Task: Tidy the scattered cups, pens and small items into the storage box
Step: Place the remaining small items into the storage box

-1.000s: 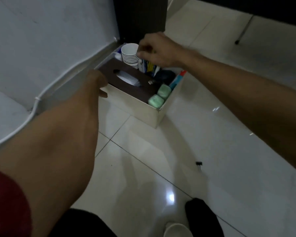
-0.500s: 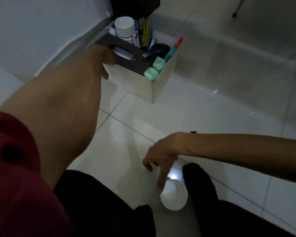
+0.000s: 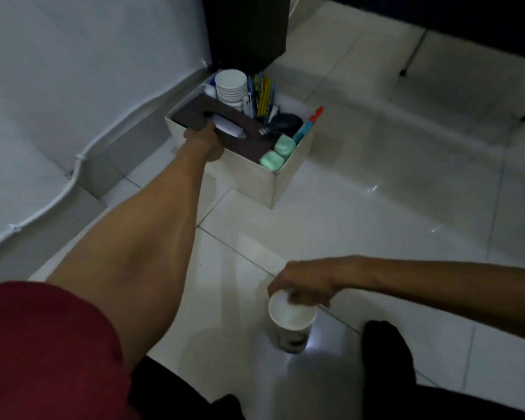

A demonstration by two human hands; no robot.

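The left hand grips the near wall of the cream storage box, its fingers hooked over the rim. Just beyond them stand stacked white cups and pens. Well to the right, the right hand pinches the rim of a white paper cup directly beneath it, mouth up, dark print on its side.
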